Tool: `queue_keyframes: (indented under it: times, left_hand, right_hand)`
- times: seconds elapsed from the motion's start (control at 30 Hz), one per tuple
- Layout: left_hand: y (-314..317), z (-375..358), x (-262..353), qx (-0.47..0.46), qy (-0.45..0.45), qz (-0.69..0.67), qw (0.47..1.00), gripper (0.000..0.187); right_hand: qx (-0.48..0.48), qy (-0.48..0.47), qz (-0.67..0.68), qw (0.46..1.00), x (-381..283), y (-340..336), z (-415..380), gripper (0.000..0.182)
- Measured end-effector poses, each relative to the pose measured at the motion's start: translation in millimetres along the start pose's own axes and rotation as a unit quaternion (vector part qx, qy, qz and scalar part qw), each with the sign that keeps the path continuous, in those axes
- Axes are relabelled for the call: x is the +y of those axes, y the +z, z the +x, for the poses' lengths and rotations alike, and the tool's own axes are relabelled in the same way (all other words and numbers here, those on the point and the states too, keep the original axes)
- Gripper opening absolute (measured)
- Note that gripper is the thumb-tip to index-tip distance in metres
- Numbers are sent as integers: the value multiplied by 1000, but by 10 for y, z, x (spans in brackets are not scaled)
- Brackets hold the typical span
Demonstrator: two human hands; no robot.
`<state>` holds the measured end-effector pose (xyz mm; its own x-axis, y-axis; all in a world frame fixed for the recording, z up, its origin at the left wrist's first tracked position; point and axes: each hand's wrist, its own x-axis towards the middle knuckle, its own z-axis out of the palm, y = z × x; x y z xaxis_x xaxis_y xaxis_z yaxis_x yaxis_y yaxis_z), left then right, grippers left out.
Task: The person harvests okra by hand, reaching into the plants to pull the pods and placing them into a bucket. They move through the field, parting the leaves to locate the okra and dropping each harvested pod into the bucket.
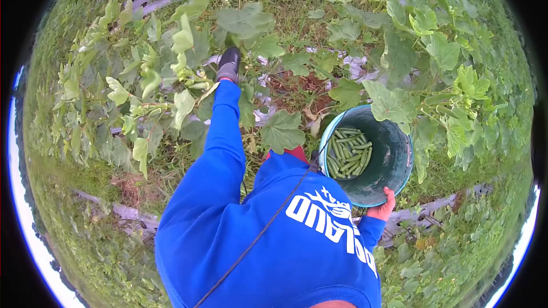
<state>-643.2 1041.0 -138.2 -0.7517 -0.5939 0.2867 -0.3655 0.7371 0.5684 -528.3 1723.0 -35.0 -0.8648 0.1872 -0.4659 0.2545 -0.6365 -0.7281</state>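
Observation:
My left hand, in a dark glove, reaches forward at the end of a blue sleeve among the leafy plants. Leaves and the dark glove hide its fingers, so its grip cannot be made out. At lower right, my right hand is bare, with its fingers closed over the rim of a dark green bucket. Inside the bucket lie several long green pods, gathered toward its left side. The bucket is tilted beside my body, and leaves overhang its upper rim.
Tall broad-leaved plants stand on both sides. Light plastic sheeting shows between grass and reddish soil. A thin dark cord runs diagonally across my blue top toward the bucket.

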Motion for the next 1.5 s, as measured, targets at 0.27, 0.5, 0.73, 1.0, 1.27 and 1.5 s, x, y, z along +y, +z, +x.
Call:
queue_keyframes:
  times: [0.27, 0.5, 0.73, 1.0, 1.27, 1.5]
  left_hand:
    - [-276, -287, 1390, -385, 131, 24, 913, 46]
    - [-156, -724, 1515, -464, 201, -6, 863, 54]
    - [400, -491, 885, -354, 69, 64, 931, 45]
    - [-136, -773, 1381, -323, -202, 32, 924, 54]
    - [-201, -900, 968, -359, -7, 100, 928, 44]
    - [-1253, -1692, 3432, -133, 104, -385, 907, 20]
  right_hand:
    - [-21, 10, 11, 1000, 71, -11, -71, 39]
    - [-6, 5, 53, 999, 74, -204, -74, 42]
    - [-5, -12, 61, 998, 149, -528, 32, 35]
    - [-1, -34, 69, 997, 196, -620, 70, 19]
    - [-19, -19, 55, 998, 57, -397, 106, 31]
    - [-52, -7, 11, 999, -90, -122, 231, 30]
